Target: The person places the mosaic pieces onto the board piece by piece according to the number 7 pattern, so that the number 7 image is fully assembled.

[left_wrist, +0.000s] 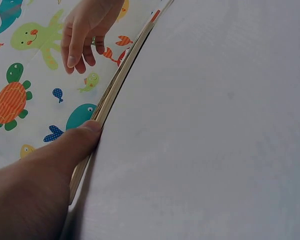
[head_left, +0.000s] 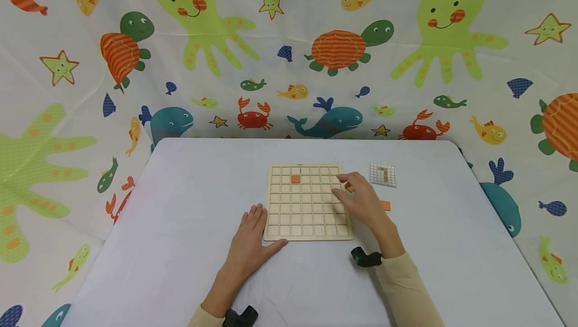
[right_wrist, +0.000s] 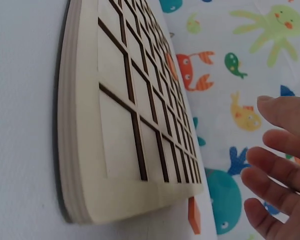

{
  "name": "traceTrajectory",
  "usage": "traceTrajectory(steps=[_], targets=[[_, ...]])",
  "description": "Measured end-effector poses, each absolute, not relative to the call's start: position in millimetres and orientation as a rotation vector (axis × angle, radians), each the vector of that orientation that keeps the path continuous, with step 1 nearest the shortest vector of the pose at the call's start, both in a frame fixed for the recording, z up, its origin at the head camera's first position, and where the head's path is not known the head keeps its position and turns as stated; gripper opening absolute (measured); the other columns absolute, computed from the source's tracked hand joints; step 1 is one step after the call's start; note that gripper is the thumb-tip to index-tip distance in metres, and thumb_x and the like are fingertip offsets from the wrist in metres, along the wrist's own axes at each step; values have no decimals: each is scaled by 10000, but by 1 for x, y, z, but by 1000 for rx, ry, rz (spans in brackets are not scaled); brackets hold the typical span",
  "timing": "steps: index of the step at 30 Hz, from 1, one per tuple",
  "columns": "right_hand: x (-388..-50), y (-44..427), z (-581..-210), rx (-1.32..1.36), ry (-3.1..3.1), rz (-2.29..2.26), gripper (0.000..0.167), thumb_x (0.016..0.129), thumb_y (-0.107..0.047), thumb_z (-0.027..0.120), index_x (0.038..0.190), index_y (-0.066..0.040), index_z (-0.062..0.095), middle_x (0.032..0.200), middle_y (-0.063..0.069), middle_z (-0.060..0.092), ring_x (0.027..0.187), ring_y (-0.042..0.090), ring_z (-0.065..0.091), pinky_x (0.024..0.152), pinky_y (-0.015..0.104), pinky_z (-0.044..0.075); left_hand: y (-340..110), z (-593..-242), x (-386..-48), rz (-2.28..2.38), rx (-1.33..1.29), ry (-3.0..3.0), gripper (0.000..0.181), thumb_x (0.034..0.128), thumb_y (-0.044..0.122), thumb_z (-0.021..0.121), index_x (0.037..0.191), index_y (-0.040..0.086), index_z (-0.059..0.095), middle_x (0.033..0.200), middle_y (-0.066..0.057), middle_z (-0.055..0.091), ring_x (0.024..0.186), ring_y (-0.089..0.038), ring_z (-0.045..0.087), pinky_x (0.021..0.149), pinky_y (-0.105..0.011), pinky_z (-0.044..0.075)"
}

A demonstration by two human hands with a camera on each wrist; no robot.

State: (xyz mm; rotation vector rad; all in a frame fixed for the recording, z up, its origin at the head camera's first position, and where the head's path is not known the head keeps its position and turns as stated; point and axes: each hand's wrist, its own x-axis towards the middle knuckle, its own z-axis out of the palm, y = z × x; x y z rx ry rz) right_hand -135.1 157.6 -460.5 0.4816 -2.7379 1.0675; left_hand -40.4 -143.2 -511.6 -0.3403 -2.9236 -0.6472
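Rests the left hand (head_left: 248, 243) along the left side of the board (head_left: 307, 207), with fingers straight and close together and with the thumb touching the near edge. Holds the right hand (head_left: 365, 200) over the board's right side, with thumb and forefinger apart and with nothing gripped as far as the right wrist view shows. In the gap between that thumb and forefinger, seen from the head, a part-hidden orange tile (head_left: 349, 187) by the board's right edge; impossible to tell whether touched. Past the same hand, on its outer side, a second tile (head_left: 386, 205), flat on the white table (head_left: 180, 206) and apart from the fingertips. Well left of them, a placed tile (head_left: 295, 179) in the board's third column, second row from the far edge. Beyond the knuckles, on the table, a gridded card (head_left: 382, 175) with coloured squares.
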Motion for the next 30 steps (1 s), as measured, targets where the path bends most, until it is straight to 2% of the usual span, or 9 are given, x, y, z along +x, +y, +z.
traceTrajectory(steps=[5,13,18,25,30], targets=[[-135,166,-461,482,-2710,1088,405,908,-208,749,1243,-1,656,1151,141,673,969,301,637,809,493,555,-143,-512,-40,-653,-331,-2929,967,823,611,718,1468,-59,452,1567,-234,399,1504,-354,325,1239,-495,264],[-136,182,-464,455,-2742,1004,399,900,-205,758,1236,-11,664,1175,109,684,1000,255,639,821,412,537,-143,-514,-40,-646,-334,-2926,974,821,618,717,1470,-57,449,1570,-230,394,1506,-351,324,1240,-492,263],[-135,192,-465,431,-2776,991,416,907,-203,752,1265,-17,652,1156,124,670,991,266,630,825,434,548,-144,-513,-41,-640,-341,-2926,971,825,615,716,1472,-57,447,1570,-230,395,1505,-351,324,1237,-496,266],[-135,203,-467,350,-2877,978,454,949,-299,699,1314,-41,619,1215,128,650,1051,286,606,862,468,541,-144,-513,-41,-652,-340,-2914,966,821,610,724,1467,-57,455,1564,-232,405,1499,-357,336,1231,-503,279],[-134,208,-468,357,-2877,992,444,954,-280,693,1314,-33,616,1205,148,654,1052,305,608,885,486,537,-143,-514,-41,-656,-334,-2907,965,826,618,717,1469,-52,455,1564,-231,406,1499,-359,334,1229,-508,282]])
